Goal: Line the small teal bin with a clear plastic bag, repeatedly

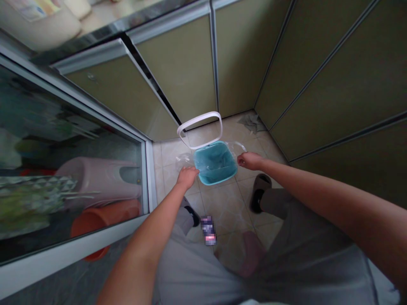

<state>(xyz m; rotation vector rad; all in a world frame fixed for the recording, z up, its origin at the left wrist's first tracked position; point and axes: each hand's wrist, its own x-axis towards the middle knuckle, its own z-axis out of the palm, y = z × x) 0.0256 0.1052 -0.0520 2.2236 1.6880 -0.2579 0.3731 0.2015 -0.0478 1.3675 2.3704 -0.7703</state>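
Note:
A turquoise trash bin point(219, 180) stands on the floor in front of me, a clear plastic bag point(184, 160) inside it and spilling over its rim on both sides. My left hand point(187, 176) is at the bin's left rim, fingers closed on the bag's edge. On the opposite side, my right hand point(250, 161) is closed in a pinch on the bag, just off the rim. The bag's film is thin, and its exact edge in the fingers is hard to see. Behind the bin, a white rim ring point(200, 117) is tilted upright.
Olive cabinet doors point(178, 63) stand beyond the bin and to the right. At left is a glass sliding door point(146, 169) with an orange bucket point(92, 222) behind it. A grey cloth point(251, 122) lies in the corner. A blurred-out dark item point(208, 231) is between my feet.

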